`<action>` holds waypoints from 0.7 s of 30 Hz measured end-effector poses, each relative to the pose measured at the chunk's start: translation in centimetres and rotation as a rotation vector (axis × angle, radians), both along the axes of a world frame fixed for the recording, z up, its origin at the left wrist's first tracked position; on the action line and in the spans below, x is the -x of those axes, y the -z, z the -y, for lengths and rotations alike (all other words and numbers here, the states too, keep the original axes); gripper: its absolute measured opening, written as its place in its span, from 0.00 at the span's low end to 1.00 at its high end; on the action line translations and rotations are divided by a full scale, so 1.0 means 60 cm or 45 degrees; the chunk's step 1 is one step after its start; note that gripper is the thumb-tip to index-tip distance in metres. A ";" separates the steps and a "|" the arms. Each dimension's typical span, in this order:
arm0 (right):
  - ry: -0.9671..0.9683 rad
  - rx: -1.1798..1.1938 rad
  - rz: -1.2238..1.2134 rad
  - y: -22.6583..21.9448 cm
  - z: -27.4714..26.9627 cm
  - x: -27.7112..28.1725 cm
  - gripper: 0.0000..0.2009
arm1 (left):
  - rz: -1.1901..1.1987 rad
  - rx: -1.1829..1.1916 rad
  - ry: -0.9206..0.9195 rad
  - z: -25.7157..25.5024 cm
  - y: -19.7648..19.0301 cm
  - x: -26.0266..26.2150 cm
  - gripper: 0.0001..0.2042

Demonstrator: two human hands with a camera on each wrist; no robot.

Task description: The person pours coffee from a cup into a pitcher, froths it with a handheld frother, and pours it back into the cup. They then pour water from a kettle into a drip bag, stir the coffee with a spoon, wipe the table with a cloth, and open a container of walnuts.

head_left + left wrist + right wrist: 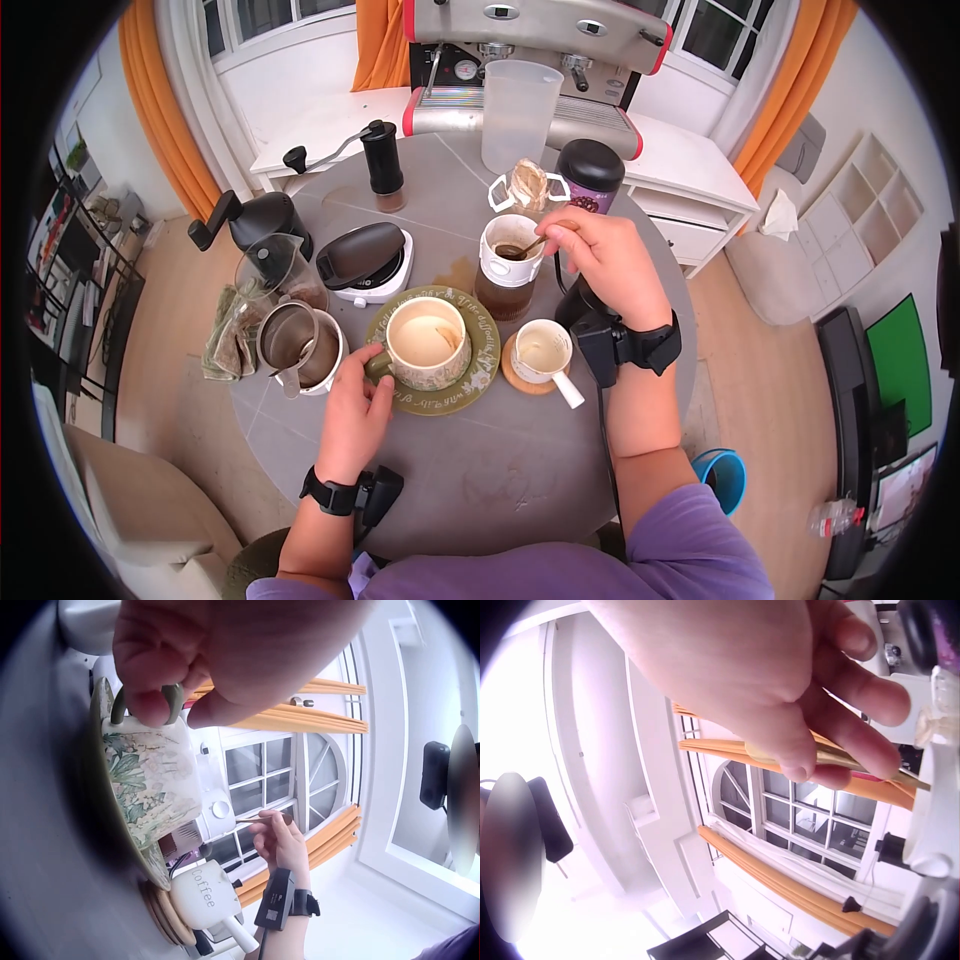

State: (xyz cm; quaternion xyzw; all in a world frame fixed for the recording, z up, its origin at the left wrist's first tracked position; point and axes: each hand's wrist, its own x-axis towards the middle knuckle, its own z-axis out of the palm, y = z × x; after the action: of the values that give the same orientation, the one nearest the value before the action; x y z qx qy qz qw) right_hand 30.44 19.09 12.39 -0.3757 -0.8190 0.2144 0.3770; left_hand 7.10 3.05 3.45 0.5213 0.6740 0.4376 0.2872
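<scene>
My right hand (608, 265) pinches the thin handle of a brown spoon (537, 243). The spoon's bowl dips into the white top (511, 238) of a glass server with dark liquid (504, 300) in its lower part. With thumb and fingers, my left hand (352, 415) holds the green handle of a floral cup (154, 769). This cup stands upright on a green saucer (480, 372) with lettering round its rim; its inside is cream-coloured with a brown mark. Right of it, a small white "Coffee" pot (201, 895) sits on a round wooden coaster (514, 372).
A steel pitcher (298, 345) in a white cup stands left of the saucer. Behind are a white scale (375, 288), a hand grinder (383, 160), a paper drip filter (530, 187), a black-lidded jar (592, 172) and a tall frosted jug (518, 120). An espresso machine (545, 40) stands beyond the table.
</scene>
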 end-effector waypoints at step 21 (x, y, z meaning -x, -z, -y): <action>-0.099 0.093 -0.009 0.006 -0.008 -0.006 0.07 | 0.524 -0.020 0.009 -0.005 0.039 0.002 0.09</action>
State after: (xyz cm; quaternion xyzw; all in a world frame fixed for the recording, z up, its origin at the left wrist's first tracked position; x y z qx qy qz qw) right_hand 30.77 19.58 12.04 -0.3562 -0.8233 0.2599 0.3574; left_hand 6.96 3.33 1.10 0.4254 0.5958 0.5391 0.4165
